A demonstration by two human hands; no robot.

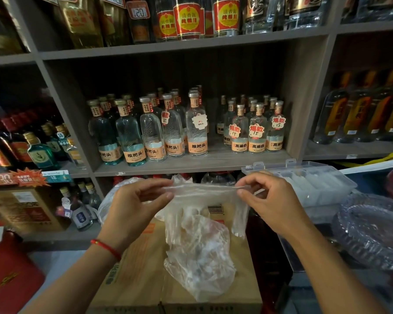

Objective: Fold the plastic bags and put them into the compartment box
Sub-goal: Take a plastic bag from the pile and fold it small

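A clear plastic bag (pixel 200 241) hangs in the air at the middle of the view, its top edge stretched flat between both hands. My left hand (pixel 136 207) pinches the bag's left top corner between thumb and fingers. My right hand (pixel 268 200) pinches the right top corner the same way. The bag's crumpled body droops over a cardboard carton (pixel 132 275). The clear compartment box (pixel 309 180) lies open to the right behind my right hand, with pale folded bags in its cells. More loose clear bags (pixel 114 196) are heaped behind my left hand.
Grey shelves (pixel 191 165) full of liquor bottles stand close ahead. A clear patterned glass dish (pixel 372 230) sits at the right. A red box (pixel 11 273) is at the lower left, and a brown carton (pixel 25 209) with small bottles beside it is on the left.
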